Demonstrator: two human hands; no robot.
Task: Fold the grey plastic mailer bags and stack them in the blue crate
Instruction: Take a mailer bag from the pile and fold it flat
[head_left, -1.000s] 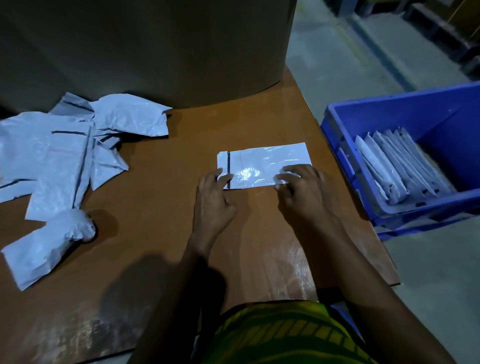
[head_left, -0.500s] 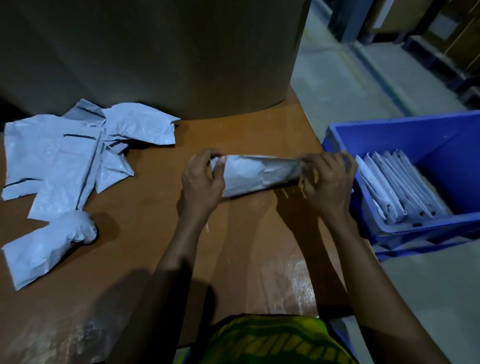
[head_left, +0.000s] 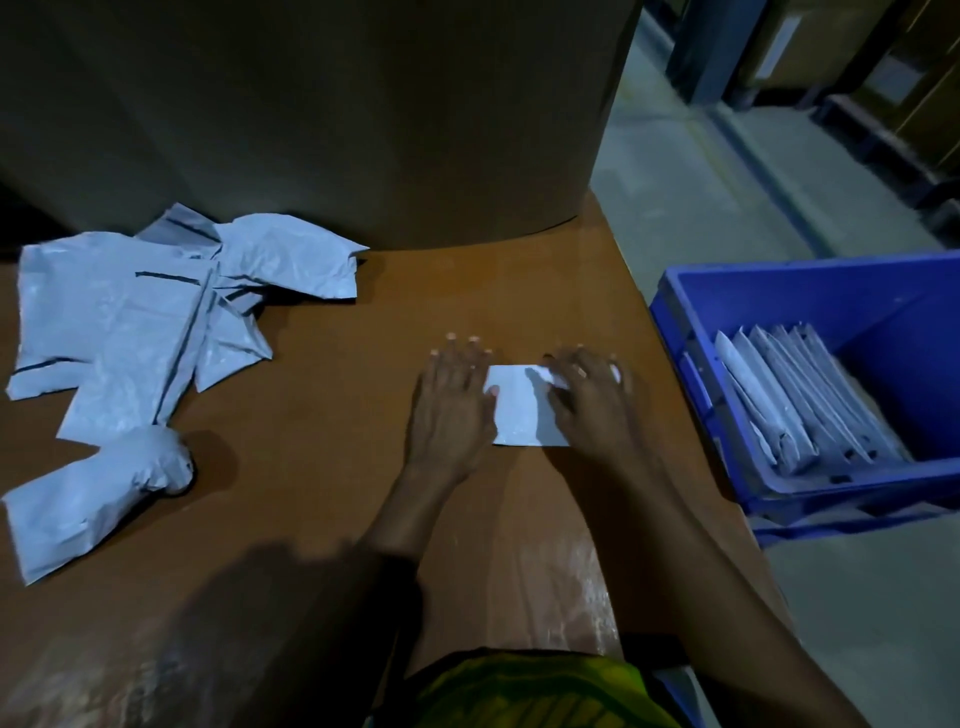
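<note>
- A loose heap of unfolded grey mailer bags (head_left: 130, 322) lies at the left of the brown table (head_left: 337, 415), well apart from the hands.
- Nearer the front left edge lies one more grey bag (head_left: 88, 499), its far end bunched into a knob.
- Behind the table stands a large brown cardboard drum (head_left: 363, 130).
- The left hand (head_left: 452, 405) lies flat, palm down, with its fingers straight and slightly spread. Its thumb side rests on the left edge of the folded mailer bag (head_left: 522, 410), and its fingertips reach the bare table beyond the bag.
- The folded bag is a small pale rectangle lying flat on the table, right of centre, between the two hands and partly covered by both.
- The right hand (head_left: 592, 405) presses down on the bag's right part, fingers spread and nearly straight. They are slightly blurred.
- The blue crate (head_left: 883, 291) sits just off the table's right edge. A row of folded grey bags (head_left: 795, 400) stands on edge in its near left part, leaning together.
</note>
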